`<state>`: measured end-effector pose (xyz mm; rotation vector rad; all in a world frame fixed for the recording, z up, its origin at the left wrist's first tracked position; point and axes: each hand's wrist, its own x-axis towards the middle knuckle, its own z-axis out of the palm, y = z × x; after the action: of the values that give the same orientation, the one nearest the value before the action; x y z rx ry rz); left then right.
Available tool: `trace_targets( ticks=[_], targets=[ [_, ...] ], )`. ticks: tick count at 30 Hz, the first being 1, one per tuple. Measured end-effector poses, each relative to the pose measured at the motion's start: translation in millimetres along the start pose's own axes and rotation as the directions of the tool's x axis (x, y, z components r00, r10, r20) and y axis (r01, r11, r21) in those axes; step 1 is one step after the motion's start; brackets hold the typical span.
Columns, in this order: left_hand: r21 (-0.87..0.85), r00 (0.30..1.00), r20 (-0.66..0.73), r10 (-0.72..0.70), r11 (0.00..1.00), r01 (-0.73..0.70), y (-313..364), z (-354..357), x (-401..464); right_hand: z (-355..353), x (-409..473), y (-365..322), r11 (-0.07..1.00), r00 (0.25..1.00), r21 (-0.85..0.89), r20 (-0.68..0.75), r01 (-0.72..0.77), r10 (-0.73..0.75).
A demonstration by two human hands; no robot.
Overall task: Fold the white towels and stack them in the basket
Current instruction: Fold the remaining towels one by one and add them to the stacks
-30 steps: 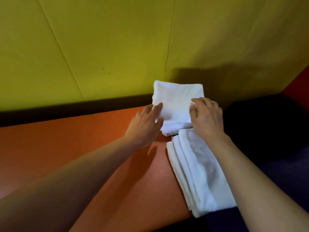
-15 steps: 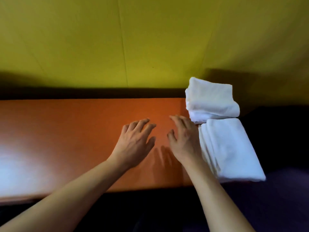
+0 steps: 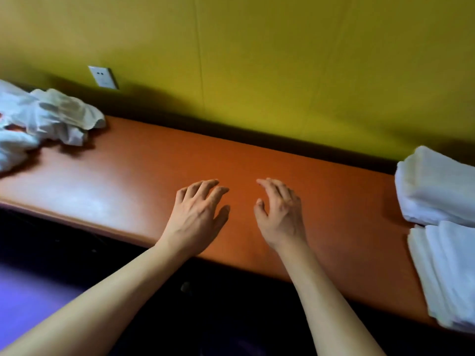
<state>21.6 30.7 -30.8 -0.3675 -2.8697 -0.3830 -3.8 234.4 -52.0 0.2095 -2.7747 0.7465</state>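
Towels, white and folded, at the right end of the orange counter: a squarish folded towel next to the yellow wall, and just beside it, nearer the camera, a longer folded stack whose long axis runs from the wall side toward the counter's front edge. Unfolded white towels lie crumpled at the left end, under a wall socket. Left hand and right hand hover mid-counter, side by side, well apart from both groups; fingers loosely spread, gripping nothing. No legible writing.
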Motion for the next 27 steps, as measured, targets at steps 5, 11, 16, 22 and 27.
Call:
trace_targets(
  ticks=[5, 11, 16, 22, 27],
  targets=[
    [0.029, 0.989, -0.029, -0.143, 0.989, 0.144, -81, -15, -18, 54, 25, -69, 0.995, 0.995, 0.069, 0.062, 0.07, -0.074],
    [0.078, 0.95, -0.066, -0.305, 0.948, 0.31, -176, -18, -33, 127, 59, -145, 0.984, 0.962, 0.102, 0.217, 0.143, -0.163],
    [0.122, 0.912, -0.078, -0.402, 0.904, 0.409, -264, -8, -35, 190, 88, -191, 0.972, 0.913, 0.081, 0.335, 0.218, -0.233],
    [0.193, 0.897, -0.107, -0.429, 0.876, 0.443, -365, -1, 2, 244, 132, -213, 0.96, 0.883, 0.064, 0.382, 0.271, -0.274],
    [0.25, 0.873, -0.194, -0.448, 0.838, 0.486, -430, -7, 49, 278, 165, -224, 0.952, 0.875, 0.047, 0.383, 0.303, -0.297]
  ],
)
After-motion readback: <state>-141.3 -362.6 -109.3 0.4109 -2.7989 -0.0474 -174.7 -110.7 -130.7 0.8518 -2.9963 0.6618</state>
